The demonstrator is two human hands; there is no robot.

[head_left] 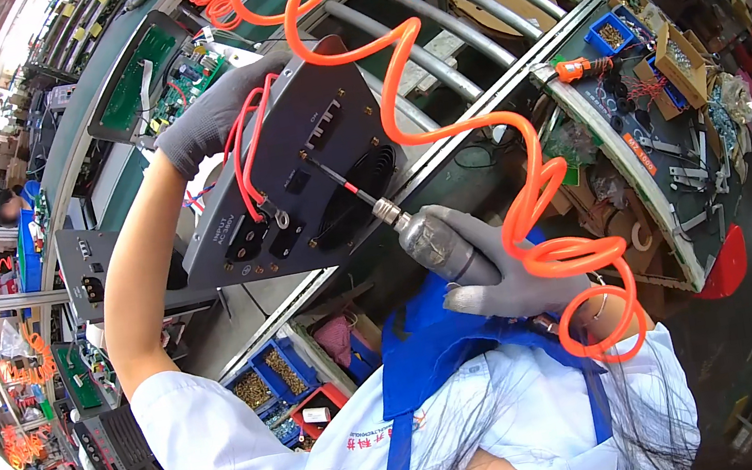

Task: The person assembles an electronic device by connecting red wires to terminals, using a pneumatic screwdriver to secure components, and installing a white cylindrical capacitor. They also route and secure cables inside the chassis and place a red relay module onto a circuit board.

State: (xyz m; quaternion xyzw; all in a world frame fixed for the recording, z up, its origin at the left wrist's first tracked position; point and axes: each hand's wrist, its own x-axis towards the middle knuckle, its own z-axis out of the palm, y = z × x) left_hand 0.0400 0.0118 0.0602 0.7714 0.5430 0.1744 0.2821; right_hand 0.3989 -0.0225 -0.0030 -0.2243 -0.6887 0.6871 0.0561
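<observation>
My left hand [207,129], in a grey glove, grips the upper edge of a black metal panel [310,98] held tilted up on the line. Its fingertips are partly hidden. Red wires [244,148] hang over the panel's face, ending near a ring terminal [283,218]. My right hand [504,269], gloved too, is wrapped round a pneumatic screwdriver [442,246]. The tool's long bit points up and left, its tip at the panel's face beside a row of slots. An orange coiled air hose [539,179] loops past my right wrist.
Behind the panel lies an open unit with a green circuit board [141,85]. A roller conveyor [450,17] runs across the back. Blue bins of screws [279,368] stand near my left elbow. On the right, a bench [653,181] carries small parts, cartons and an orange-handled tool [581,69].
</observation>
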